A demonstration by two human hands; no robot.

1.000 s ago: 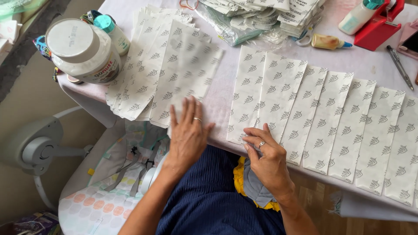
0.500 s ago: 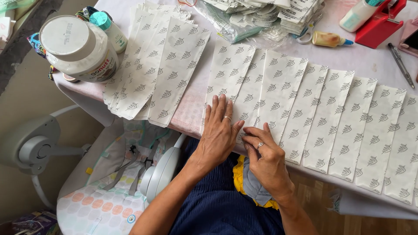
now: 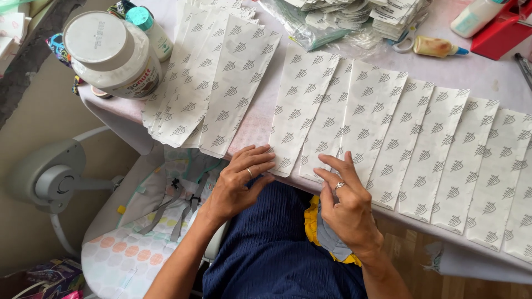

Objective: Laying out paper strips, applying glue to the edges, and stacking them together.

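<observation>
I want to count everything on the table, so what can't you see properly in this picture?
Head view only:
- The stack of paper bags: overlap hides how many lie beneath.
- The row of paper bags: the right edge cuts it off.
- The red box and white bottle: cut by the top edge.
- The bundles in plastic wrap: too crumpled to count.
- The left hand and right hand cover the bag ends beneath them.
</observation>
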